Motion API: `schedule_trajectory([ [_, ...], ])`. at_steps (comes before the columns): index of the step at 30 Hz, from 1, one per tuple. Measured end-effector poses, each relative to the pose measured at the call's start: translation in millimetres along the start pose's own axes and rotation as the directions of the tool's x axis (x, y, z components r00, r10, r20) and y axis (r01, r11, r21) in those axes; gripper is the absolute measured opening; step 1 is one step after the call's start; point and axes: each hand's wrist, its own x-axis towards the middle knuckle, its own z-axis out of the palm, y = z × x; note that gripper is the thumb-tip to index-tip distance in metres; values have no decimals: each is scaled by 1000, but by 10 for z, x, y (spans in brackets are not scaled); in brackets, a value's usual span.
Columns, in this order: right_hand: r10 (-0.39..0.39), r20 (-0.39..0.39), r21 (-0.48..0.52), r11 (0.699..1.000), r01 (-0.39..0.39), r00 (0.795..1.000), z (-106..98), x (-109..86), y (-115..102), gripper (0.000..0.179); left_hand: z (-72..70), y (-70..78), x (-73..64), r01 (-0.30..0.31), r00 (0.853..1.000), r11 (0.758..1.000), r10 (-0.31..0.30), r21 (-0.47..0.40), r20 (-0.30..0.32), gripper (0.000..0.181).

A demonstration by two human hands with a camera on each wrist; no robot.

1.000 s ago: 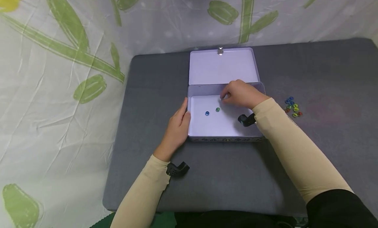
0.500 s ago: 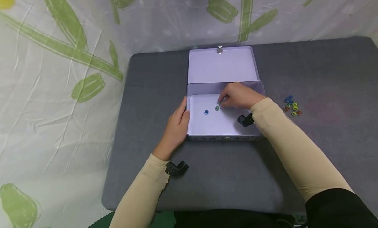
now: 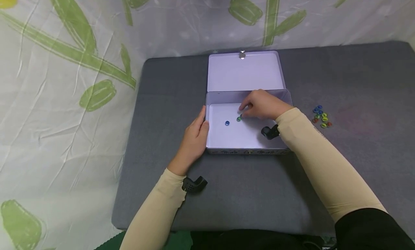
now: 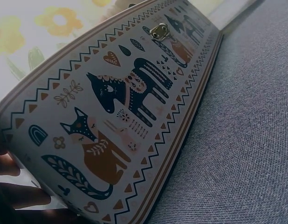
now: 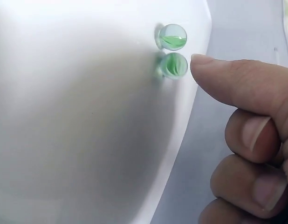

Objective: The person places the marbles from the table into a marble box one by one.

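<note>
An open tin box point(image 3: 223, 140) with a white interior stands on the table. My left hand point(image 3: 192, 140) rests along its left outer wall, fingers straight; in the left wrist view the fingers point(image 4: 23, 193) touch the end beside the patterned front. Inside the box my right hand point(image 3: 264, 105) is low over the floor. The right wrist view shows two green-swirled glass marbles, one point(image 5: 174, 37) next to the other point(image 5: 175, 65). A narrow gap separates the nearest digit from the closer marble, while the other visible fingers are curled. A blue marble point(image 3: 227, 123) lies further left.
The box lid point(image 3: 244, 71) lies back behind the box, with a metal clasp point(image 3: 242, 55) at its far edge. Several small blue, yellow, green and red pieces, likely marbles, including a yellow one point(image 3: 324, 119), lie on the grey table point(image 3: 356, 152) to the right.
My right hand has shifted slightly left and toward me inside the box. A second green marble now shows beside the first at the fingertips. My left hand stays at the box's side.
</note>
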Motion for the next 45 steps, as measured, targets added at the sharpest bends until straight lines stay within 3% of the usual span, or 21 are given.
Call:
schedule_trajectory([
  [7, -51, -54, 36, 998, 53, 997, -56, -30, -27, 20, -10, -11, -5, -1, 1000, 1000, 1, -1, 0, 57],
  [15, -43, -106, 72, 996, 51, 993, -176, -113, -93, 21, -12, -14, -5, 3, 1000, 1000, -3, -5, 3, 57],
  [32, 26, -196, 45, 999, -18, 980, -453, -575, -131, 37, -17, -29, 48, -9, 1000, 1000, 9, -13, 17, 57],
  [45, 171, -221, 63, 985, -161, 960, -585, -907, 79, 38, -106, -72, 31, 20, 1000, 1000, -20, -12, -7, 58],
])
